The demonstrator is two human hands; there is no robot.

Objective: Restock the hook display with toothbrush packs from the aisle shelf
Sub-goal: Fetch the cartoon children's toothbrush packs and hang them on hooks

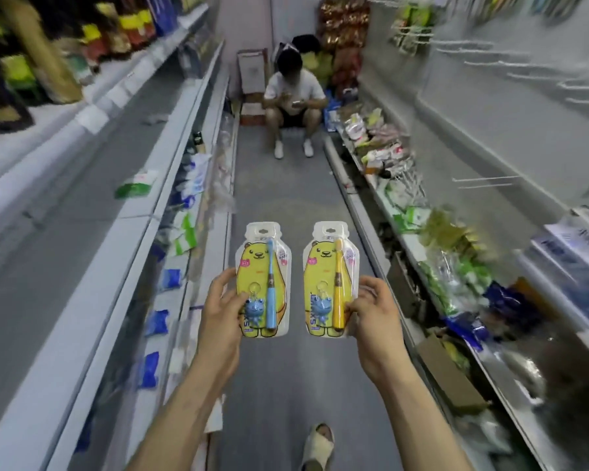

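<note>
Pinching two glossy plastic bear-shaped packs upright, we hold one in our left hand point(222, 309), one in our right hand point(374, 309): blue-brush pack point(264, 283), yellow-brush pack point(330, 283).

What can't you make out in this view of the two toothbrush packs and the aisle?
Head view, the only one:
Small print on the blue toothbrush pack and yellow toothbrush pack: too small.
Each pack's outer lower edge: covered by the left hand and right hand.
Right shelf goods and hook display: motion-blurred, labels unreadable.
Left shelf bottles: blurred, cut by the frame edge.
</note>
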